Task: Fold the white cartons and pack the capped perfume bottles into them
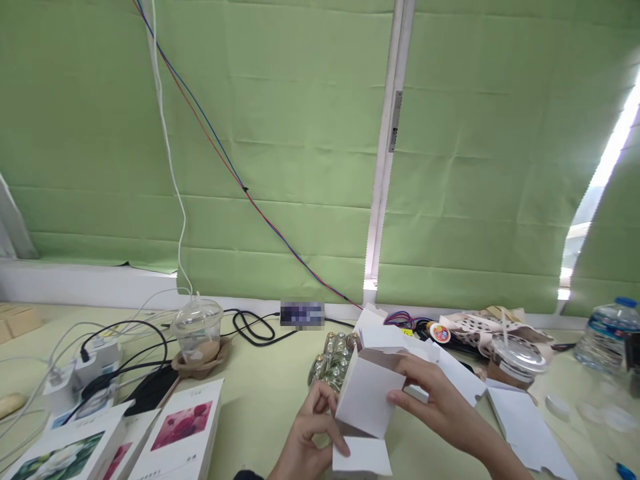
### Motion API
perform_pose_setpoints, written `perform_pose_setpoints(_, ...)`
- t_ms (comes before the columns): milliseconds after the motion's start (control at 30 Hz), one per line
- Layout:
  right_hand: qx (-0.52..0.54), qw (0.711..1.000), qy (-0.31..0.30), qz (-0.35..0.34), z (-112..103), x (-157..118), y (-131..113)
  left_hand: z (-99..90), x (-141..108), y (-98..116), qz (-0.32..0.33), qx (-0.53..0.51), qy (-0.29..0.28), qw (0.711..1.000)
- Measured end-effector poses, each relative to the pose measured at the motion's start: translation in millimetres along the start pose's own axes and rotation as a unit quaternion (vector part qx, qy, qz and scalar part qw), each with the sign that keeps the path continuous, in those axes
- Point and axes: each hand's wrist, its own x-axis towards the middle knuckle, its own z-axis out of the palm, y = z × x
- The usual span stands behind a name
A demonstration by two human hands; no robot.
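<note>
A small white cardboard box [369, 395] is held between my hands above the table, its flaps folded out at the top and bottom. My left hand [314, 430] is closed at the box's lower left, with fingers on the bottom flap [363, 457]. On the right side, my right hand [440, 400] grips the box near its upper edge, thumb on the front face. Just behind the box stand several small clear glass bottles [333, 360] with shiny gold-toned caps, partly hidden by it. More white unfolded cartons [445, 370] lie behind my right hand.
Printed flower boxes [183, 427] lie at the front left beside chargers and cables [95, 367]. A plastic cup [197, 333] stands in a brown holder. To the right are a flat white carton [530, 427], a lidded drink cup [515, 363] and a large water bottle [607, 333].
</note>
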Motion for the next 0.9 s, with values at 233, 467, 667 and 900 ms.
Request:
perform_pose_setpoints(233,-0.009,0.999,-0.049,0.003,-2.0,-1.3,-6.3,2.4,-6.6,-8.0,0.007,-0.021,-0.010,1.000)
perform_pose_setpoints(467,-0.021,0.996,-0.086,0.009,4.1,-3.6,-13.5,2.0,-7.4,-9.9,0.027,-0.027,-0.018,0.999)
perform_pose_setpoints(667,-0.044,0.992,-0.113,0.018,8.4,-5.7,-17.3,1.4,-8.4,-6.0,0.039,-0.022,-0.033,0.998)
perform_pose_setpoints(900,-0.089,0.987,-0.129,0.041,13.6,-9.3,-11.9,2.7,-10.9,-18.2,0.074,-0.018,-0.021,0.997)
